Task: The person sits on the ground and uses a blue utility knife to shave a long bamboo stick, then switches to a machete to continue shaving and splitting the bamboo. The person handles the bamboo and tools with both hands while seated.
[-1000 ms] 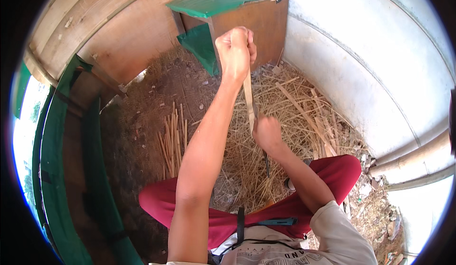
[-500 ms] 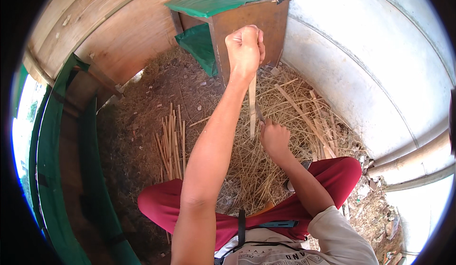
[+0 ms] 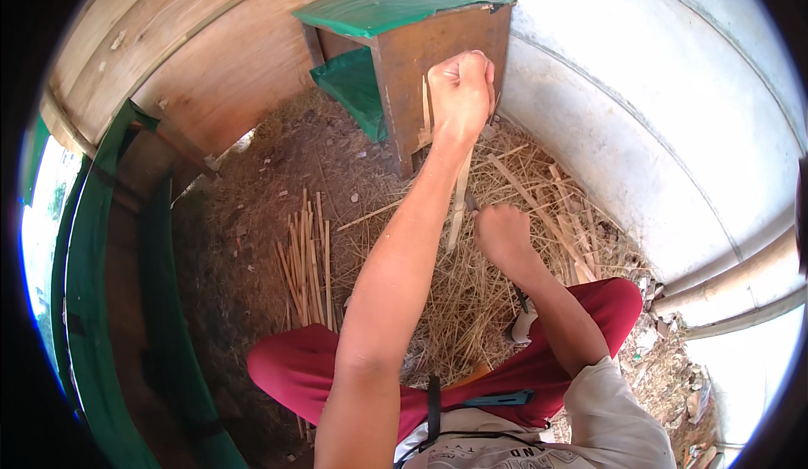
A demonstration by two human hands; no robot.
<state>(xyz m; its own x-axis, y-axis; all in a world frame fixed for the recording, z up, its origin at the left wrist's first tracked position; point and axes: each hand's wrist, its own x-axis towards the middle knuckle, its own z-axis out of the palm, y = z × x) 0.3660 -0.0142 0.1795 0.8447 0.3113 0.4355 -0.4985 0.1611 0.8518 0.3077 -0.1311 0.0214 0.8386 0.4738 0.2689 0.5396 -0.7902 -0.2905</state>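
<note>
My left hand (image 3: 461, 95) is stretched far out in front of me, closed in a fist round the upper end of a pale flat bamboo strip (image 3: 459, 208). The strip hangs down toward the straw, partly hidden behind my left forearm. Nearer to me, my right hand (image 3: 503, 238) is closed on a knife (image 3: 470, 201); only a short piece of its dark blade shows, lying close against the strip. The handle is hidden in my fingers. A thin pale sliver (image 3: 426, 105) shows just left of my left fist.
Cut bamboo sticks (image 3: 305, 259) lie bundled left of my crossed legs. Straw and shavings (image 3: 446, 309) cover the ground before me, with longer strips (image 3: 539, 204) at right. A green-topped wooden cabinet (image 3: 442, 40) stands ahead. A pale wall (image 3: 640, 116) curves along the right.
My left fist has shifted right with the strip, which now leans more. My right hand has moved slightly right with the knife. The thin sliver beside the left fist has come into view.
</note>
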